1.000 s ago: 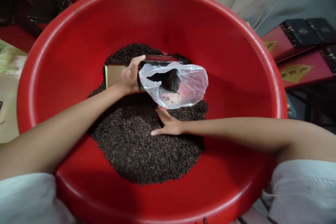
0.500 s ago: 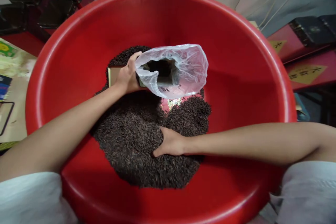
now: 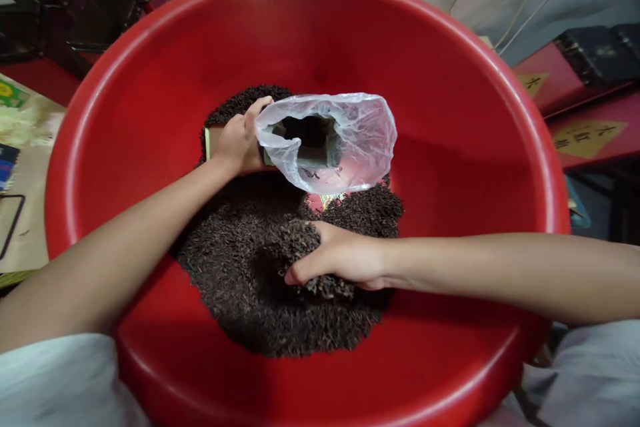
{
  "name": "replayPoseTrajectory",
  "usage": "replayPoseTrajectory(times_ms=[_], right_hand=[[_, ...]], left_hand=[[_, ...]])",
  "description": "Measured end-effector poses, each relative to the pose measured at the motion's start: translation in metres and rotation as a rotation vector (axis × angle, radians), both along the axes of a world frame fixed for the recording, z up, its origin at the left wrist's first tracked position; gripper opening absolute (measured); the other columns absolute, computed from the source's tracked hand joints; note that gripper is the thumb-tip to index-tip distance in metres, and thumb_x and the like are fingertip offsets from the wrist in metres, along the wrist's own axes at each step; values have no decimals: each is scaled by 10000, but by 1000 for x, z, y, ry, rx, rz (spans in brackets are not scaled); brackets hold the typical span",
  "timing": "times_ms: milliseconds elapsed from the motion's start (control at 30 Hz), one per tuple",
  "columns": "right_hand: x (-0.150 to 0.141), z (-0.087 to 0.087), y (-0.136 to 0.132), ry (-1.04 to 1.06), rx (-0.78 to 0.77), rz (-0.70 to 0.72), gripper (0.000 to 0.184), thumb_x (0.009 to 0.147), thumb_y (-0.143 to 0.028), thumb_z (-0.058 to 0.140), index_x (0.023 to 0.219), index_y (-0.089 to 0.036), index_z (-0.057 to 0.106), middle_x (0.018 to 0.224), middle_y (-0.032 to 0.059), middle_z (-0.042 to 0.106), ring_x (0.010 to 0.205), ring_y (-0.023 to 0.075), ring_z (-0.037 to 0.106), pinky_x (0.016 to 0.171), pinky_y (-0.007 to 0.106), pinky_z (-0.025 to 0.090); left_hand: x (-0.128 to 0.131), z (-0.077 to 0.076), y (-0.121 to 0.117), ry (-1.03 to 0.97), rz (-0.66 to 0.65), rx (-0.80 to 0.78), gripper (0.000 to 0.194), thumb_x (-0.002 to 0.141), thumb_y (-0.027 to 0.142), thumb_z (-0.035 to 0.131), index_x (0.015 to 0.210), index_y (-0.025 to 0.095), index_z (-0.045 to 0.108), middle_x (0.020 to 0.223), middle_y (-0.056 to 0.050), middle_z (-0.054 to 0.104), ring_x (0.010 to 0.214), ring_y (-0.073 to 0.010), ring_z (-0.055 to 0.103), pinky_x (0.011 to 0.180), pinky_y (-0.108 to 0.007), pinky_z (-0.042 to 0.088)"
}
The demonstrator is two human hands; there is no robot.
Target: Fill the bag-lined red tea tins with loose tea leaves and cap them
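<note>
A big red tub [image 3: 465, 147] had a heap of dark dry leaves [image 3: 240, 280] on its bottom, in the middle and a bit to the left. The left hand [image 3: 243, 140] was in the far half of the tub, left of its middle. Its fingers were curled tight on the left end of a box [image 3: 320, 157], near the tub's middle. A see-through bag [image 3: 370, 140] lined the box and stuck out of it, and its wide mouth faced the near side of the tub. A bit of pink and gold [image 3: 330, 200] peeked out near the tub's middle, just under the bag. The right hand [image 3: 345, 257] was at the middle of the tub, over the heap. It was grasping a big bunch of leaves, with the thumb on the side toward the tub's near rim. Most of its other fingers were hidden. Black-topped pink boxes [image 3: 590, 137] with yellow labels sat to the right of the tub. More boxes with dark tops [image 3: 117, 27] stood past its far left rim.
</note>
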State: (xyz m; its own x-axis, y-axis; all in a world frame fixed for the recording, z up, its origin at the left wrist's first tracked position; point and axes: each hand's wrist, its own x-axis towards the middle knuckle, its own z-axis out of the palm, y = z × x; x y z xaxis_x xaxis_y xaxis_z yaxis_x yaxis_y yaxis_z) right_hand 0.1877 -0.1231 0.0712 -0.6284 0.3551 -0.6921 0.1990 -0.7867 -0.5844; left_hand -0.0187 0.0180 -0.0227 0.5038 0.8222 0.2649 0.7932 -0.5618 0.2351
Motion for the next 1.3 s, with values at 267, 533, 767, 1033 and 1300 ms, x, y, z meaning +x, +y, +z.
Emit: replayPoseTrajectory(times_ms=[267,533,767,1033,1300], right_hand=[[19,42,22,65,145,-208,173,602,-213,690,745,-166,605,707,-4,661,642,134,628,681,297,544],[23,20,59,-80,629,-468,317,800,-375,563,1057,-194,602,932,35,700,937,207,657,860,410,534],[24,15,64,-115,896,-326,341,818,-446,565,1026,-178,588,1063,56,648,1111,218,573,966,423,470],[34,12,52,-233,1728,-105,166,877,-367,482,908,-249,595,1038,71,635,1058,216,569,1006,466,409],[21,-104,23,-543,1328,801,923,793,-634,512,1425,-1,281,1495,302,178,1402,410,179,1113,593,209]], left_hand=[[10,23,-12,-1,7,-2,876,602,572,540,1316,101,350,1408,-144,451,1105,-296,585,938,-432,437],[11,16,-12,-79,-70,52,904,592,543,603,1336,178,242,1404,-158,453,1201,-320,533,936,-415,461],[12,16,-8,-141,-29,29,990,566,704,605,1346,190,279,1430,-135,415,1223,-321,512,1009,-403,429],[13,28,-11,-218,381,-102,1136,520,823,620,1325,128,220,1319,-156,486,1144,-332,536,911,-466,478],[4,5,1,-515,401,-71,958,478,617,800,1206,287,269,1256,-113,524,1162,-377,529,945,-551,461]])
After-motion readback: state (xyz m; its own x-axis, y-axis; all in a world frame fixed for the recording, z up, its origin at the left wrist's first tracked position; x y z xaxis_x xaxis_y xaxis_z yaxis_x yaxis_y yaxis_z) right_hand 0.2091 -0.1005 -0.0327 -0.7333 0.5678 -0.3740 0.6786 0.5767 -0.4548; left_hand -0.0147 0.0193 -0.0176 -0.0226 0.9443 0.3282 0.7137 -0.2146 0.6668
